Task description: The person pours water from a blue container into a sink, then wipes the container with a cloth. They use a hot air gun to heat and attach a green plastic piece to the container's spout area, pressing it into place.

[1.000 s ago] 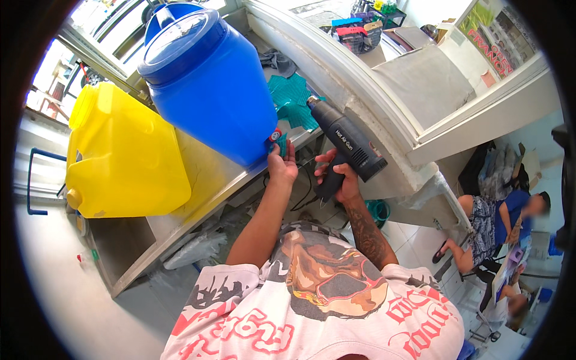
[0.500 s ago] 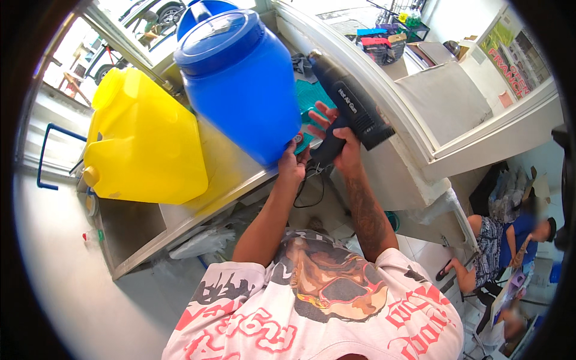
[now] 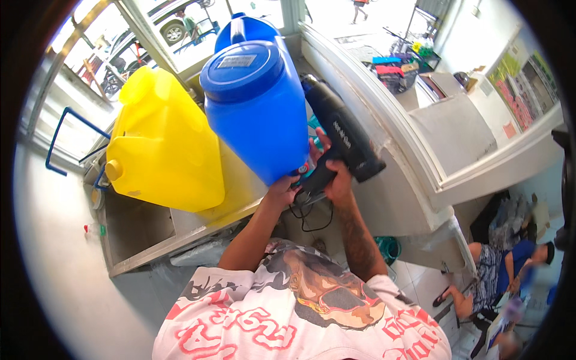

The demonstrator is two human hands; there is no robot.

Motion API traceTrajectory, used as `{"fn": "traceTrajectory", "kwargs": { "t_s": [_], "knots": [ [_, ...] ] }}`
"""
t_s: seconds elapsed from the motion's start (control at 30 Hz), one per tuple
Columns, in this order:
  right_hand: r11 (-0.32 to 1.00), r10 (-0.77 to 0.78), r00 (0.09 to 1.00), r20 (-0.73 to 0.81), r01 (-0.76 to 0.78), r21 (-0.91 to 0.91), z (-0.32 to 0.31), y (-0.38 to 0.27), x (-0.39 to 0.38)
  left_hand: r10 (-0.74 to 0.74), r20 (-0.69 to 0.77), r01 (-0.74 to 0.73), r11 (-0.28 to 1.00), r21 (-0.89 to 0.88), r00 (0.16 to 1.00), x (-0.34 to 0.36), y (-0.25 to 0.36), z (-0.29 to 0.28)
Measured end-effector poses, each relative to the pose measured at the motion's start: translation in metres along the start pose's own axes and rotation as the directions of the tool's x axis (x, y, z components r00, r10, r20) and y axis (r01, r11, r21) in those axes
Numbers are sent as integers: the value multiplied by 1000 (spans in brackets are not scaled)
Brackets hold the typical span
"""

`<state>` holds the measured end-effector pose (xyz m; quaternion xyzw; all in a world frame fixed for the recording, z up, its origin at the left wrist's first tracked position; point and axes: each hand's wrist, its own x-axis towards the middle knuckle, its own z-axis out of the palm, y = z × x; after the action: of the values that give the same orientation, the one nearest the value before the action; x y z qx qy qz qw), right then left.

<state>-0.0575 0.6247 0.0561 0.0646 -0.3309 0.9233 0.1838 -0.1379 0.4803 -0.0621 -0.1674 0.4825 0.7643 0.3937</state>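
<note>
A black heat gun point(image 3: 343, 133) rests in my right hand point(image 3: 339, 180), its handle across the palm, thumb on the near side and fingertips showing behind. The nozzle points up and away, beside the blue lidded drum point(image 3: 258, 120). My left hand point(image 3: 283, 191) is closed at the drum's lower near corner, close to the bottom of the heat gun's handle. A small red and dark piece point(image 3: 302, 170) shows by its fingertips; whether they grip this piece, I cannot tell. A black cord point(image 3: 318, 228) loops down below the hands.
A yellow jerrycan point(image 3: 165, 144) stands left of the drum on the metal counter point(image 3: 240, 174), with another blue container point(image 3: 252, 25) behind. An open recess point(image 3: 138, 225) lies at the counter's left. At lower right sits another person point(image 3: 510, 264). A teal basket point(image 3: 387, 249) is on the floor.
The containers and counter sit lower and further right in the picture as the view shifts. Both hands have come down slightly with the heat gun, which remains in my right hand.
</note>
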Motion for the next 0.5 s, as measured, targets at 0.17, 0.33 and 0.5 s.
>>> {"fn": "traceTrajectory", "kwargs": {
  "t_s": [0.17, 0.33, 0.5],
  "knots": [
    [999, -21, 1000, -16, 21, 27, 34, 49, -17, -76, -11, 77, 993, 87, 997, -30, 44, -62],
    [997, 76, 997, 6, -76, 1, 28, 53, -20, -33, -47, 42, 980, 196, 998, -70, 48, -76],
    [991, 102, 995, -6, -102, -92, 2, 30, -28, 277, -76, -237, 911, 337, 958, -101, 19, -86]
  ]
}}
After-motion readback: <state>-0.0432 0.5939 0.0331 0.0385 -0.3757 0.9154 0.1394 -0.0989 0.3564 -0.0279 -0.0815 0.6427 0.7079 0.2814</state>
